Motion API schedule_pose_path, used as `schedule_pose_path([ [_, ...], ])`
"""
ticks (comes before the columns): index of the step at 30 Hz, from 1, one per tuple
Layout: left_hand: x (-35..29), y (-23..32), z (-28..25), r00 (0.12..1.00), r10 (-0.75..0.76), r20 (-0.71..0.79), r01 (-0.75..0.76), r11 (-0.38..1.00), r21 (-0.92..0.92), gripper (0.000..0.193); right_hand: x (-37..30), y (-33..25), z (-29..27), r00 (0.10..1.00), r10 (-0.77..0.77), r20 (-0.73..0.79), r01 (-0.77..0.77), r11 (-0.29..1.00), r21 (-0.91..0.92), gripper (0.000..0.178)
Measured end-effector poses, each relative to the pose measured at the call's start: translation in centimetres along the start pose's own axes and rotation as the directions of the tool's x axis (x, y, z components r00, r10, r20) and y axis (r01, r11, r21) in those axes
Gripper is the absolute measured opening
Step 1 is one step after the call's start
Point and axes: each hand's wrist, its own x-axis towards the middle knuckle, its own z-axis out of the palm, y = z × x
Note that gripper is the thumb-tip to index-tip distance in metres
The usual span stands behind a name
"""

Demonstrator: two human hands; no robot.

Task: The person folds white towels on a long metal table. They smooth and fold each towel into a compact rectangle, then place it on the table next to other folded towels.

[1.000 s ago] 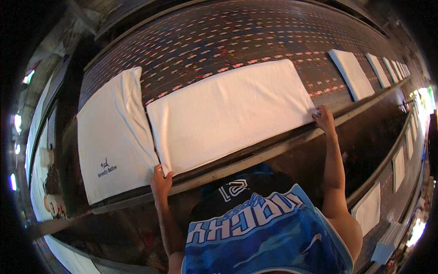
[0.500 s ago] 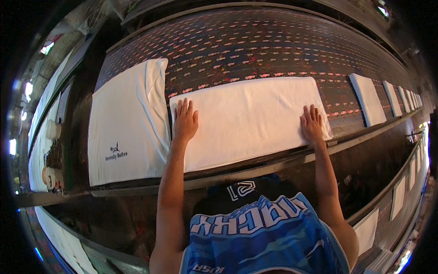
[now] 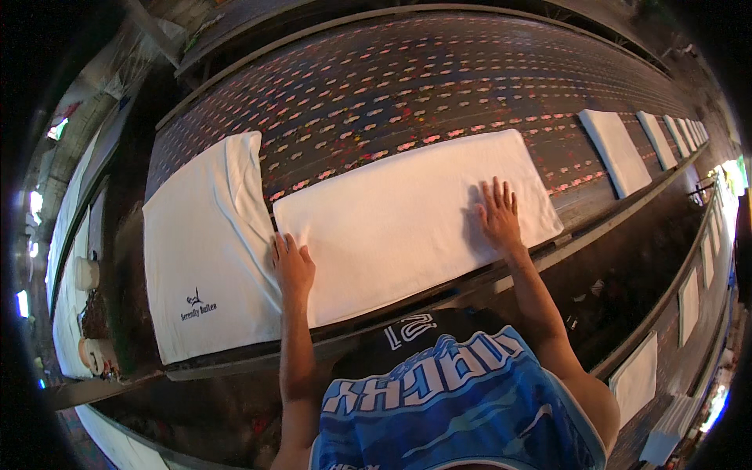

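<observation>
- The left hand (image 3: 293,266) lies flat, palm down, fingers spread and released, on the lower left corner of a plain white towel (image 3: 407,219), at the centre left of the frame
- The right hand (image 3: 498,216) also lies flat and open, fingers fanned, pressing on the right part of the same towel, just right of the frame's centre; it grasps nothing
- The plain white towel is spread out in the middle of the frame on a long printing table (image 3: 407,86) whose dark surface is speckled with rows of small pink and red marks; the towel's long side runs from lower left to upper right
- Just to its left, touching or slightly overlapping its left edge, lies a second white towel with a small dark printed emblem (image 3: 200,258) near its lower corner
- Further white towels (image 3: 615,141) lie in a row along the table toward the upper right of the frame, well apart from the hands
- The table's near edge is a dark rail (image 3: 548,254) running under both forearms
- A blue and black sleeveless jersey (image 3: 454,407) fills the lower centre of the frame
- More white cloths (image 3: 636,380) lie on a lower table at the lower right
</observation>
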Motion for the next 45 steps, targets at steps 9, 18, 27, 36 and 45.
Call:
schedule_pose_path([
  [9, -15.0, 0.7, -6.9, 0.945, -0.312, 0.098, 0.322, 0.94, -0.115, 0.048, -2.5, -15.5, -0.9, 0.885, -0.451, 0.116, 0.431, 0.888, 0.161, 0.076],
  [18, -16.1, 1.9, -6.4, 0.881, -0.445, 0.162, 0.468, 0.871, -0.151, 0.046, -3.5, -17.4, 1.2, 0.872, -0.487, 0.055, 0.473, 0.866, 0.164, 0.08],
  [27, -15.3, 3.2, -6.0, 0.858, -0.487, 0.164, 0.511, 0.841, -0.176, 0.051, -3.8, -17.0, 1.9, 0.891, -0.45, 0.064, 0.432, 0.882, 0.187, 0.083],
  [36, -14.4, 3.3, -5.5, 0.729, -0.596, 0.338, 0.646, 0.432, -0.629, 0.047, -3.9, -11.2, -0.9, 0.939, -0.343, 0.013, 0.334, 0.922, 0.193, 0.084],
  [45, -8.3, 15.1, -10.5, 0.819, -0.568, 0.086, 0.061, -0.063, -0.996, 0.05, -5.7, -1.7, -3.9, 0.977, -0.203, 0.067, 0.186, 0.961, 0.204, 0.081],
])
